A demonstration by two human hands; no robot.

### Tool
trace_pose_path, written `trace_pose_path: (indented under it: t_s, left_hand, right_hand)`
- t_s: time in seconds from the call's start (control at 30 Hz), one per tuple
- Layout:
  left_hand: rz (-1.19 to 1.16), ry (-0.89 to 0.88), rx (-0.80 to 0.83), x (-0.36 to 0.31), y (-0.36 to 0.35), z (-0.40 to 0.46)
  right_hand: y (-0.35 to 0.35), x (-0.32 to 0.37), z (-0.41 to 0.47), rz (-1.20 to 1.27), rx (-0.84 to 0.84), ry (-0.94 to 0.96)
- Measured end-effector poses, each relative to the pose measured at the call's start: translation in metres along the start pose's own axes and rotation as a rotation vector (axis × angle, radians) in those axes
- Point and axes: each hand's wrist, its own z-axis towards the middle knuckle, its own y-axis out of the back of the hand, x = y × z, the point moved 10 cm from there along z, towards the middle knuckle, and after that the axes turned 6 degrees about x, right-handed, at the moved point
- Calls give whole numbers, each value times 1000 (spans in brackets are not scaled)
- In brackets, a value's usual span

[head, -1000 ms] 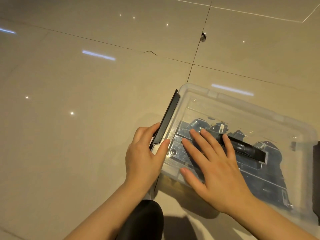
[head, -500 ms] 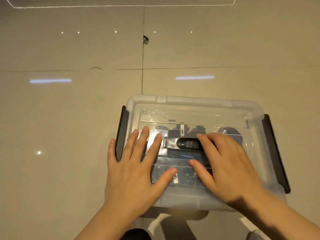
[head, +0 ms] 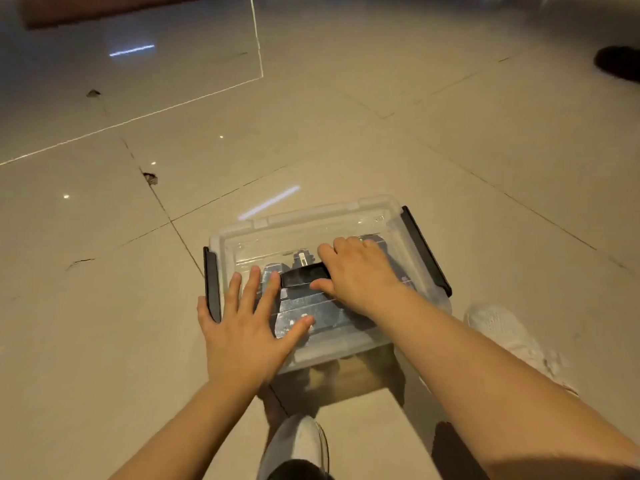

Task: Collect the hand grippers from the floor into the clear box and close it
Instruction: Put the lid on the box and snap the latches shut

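Glossy floor tiles [head: 346, 140] frame the clear box [head: 367, 211], lid on and both black side latches now down. The left hand [head: 242, 327] stays flat, fingers spread on the lid, while the right hand [head: 356, 268] has curled round the black handle [head: 303, 274], so closing looks all but finished. The hand grippers [head: 304, 310] inside are only dark blurs through the plastic, impossible to count.

Both forearms [head: 485, 375] are bare, with no sleeves in sight. White knit shoes are worn: one shoe [head: 301, 445] below the left grip [head: 242, 334], another [head: 502, 330] beside the right arm.
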Motion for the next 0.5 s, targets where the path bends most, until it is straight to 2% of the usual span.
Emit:
trace_pose_path:
  t_s: [0.13,0.23,0.5]
  left_hand:
    - [43,-272,91,-31,-4,-4]
    - [96,-453,157,-73,-14,-20]
    - [181,-900,198,-203,-43,-92]
  right_hand:
    - [-8,-19,-64,7,93,-103]
    - [-23,-40,-121,116,124,-232]
    - [-66,-94,-291,357,71,-628]
